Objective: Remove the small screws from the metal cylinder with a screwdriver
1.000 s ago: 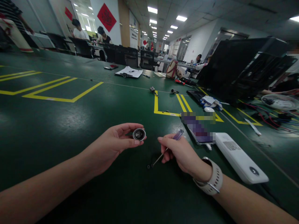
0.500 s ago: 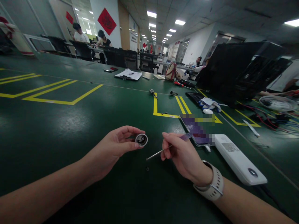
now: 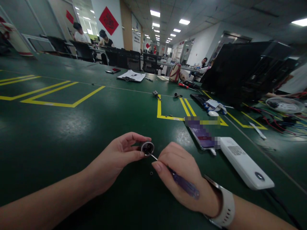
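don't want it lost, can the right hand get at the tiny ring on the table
Probably yes: the tiny ring lies uncovered near the right hand, though that hand holds a screwdriver.

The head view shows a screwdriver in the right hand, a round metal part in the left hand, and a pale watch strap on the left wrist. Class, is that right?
Not quite: the pale watch strap is on the wrist of the right hand, as the head view shows. The screwdriver and round metal part are as stated.
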{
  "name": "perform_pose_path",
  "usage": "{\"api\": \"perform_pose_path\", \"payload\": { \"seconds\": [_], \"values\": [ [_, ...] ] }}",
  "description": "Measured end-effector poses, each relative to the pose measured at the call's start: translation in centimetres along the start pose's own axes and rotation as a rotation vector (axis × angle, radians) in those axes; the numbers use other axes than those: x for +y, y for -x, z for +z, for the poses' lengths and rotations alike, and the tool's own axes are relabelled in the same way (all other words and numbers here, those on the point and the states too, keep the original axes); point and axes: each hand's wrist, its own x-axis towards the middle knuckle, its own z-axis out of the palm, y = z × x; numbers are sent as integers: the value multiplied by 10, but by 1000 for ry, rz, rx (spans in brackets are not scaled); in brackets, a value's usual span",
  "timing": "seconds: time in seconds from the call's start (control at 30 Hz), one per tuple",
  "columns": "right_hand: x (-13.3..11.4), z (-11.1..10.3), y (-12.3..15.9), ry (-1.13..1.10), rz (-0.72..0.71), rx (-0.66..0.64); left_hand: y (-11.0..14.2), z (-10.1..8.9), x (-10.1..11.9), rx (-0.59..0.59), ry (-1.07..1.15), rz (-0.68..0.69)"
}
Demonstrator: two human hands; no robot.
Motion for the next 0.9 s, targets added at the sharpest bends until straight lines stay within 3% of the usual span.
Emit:
{"api": "perform_pose_path", "payload": {
  "seconds": [0.27, 0.43, 0.6, 0.8, 0.9],
  "values": [
    [-1, 7, 0, 188, -175, -60, 0, 6, -5, 123, -29, 51],
    [-2, 11, 2, 232, -205, -96, 0, 11, -4, 199, -8, 95],
    [-5, 15, 0, 225, -210, -41, 1, 11, -2, 209, -14, 100],
    [-9, 13, -3, 123, -125, -1, 1, 9, -3, 212, -31, 89],
    [-4, 8, -1, -135, 87, 106, -1, 7, -1, 224, -28, 51]
  ]
}}
